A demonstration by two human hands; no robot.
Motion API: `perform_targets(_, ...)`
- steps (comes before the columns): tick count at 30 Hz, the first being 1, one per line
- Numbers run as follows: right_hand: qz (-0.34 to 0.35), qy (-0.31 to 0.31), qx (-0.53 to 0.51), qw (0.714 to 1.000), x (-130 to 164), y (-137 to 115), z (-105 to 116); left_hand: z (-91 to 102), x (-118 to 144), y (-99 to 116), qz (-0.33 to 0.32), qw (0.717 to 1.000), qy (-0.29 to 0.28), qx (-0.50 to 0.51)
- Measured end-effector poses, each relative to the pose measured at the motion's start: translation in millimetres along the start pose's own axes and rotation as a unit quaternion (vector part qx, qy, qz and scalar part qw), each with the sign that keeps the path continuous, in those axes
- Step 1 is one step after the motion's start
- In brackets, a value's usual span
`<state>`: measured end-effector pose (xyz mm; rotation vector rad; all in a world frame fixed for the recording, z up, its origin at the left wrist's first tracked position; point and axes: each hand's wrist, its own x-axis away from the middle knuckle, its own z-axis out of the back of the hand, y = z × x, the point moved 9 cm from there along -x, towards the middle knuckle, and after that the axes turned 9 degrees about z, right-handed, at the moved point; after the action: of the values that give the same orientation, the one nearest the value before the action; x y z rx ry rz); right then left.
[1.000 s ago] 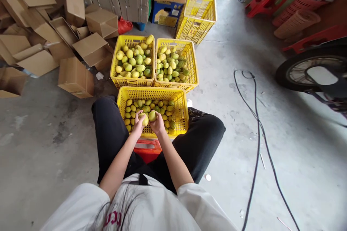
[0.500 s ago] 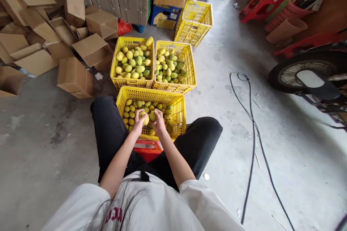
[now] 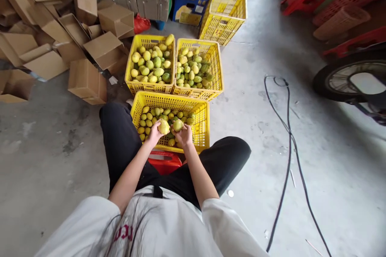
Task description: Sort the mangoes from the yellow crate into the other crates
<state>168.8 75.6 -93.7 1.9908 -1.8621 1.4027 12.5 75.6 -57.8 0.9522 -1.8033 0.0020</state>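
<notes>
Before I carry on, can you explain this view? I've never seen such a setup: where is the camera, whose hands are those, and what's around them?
There's no machine here. One camera, worn on a person's head, looks forward and down, so you see that person's own bare arms and knees. The left hand holds a yellowish fruit; the right hand holds a greener fruit. Both are above the near crate, between the knees, with more fruit inside. Just beyond stand two more yellow crates of fruit, the left crate and the right crate. On the floor, cardboard boxes lie to the left and a black cable to the right.
</notes>
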Motion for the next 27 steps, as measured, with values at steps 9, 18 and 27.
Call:
perform_targets(9,-0.074,-0.144,0.044,0.986,33.4,-5.1,-25.5,19.1,12.8,27.7,-0.03,0.999,-0.007,-0.03)
perform_targets(18,-0.019,-0.03,0.096,0.995,78.8,15.6,18.7,42.3,56.0,0.0,0.024,0.998,-0.014,-0.054)
perform_targets(27,-0.065,-0.046,0.016,0.997,105.8,14.8,4.6,70.9,81.0,-7.7,0.058,0.998,0.013,-0.001)
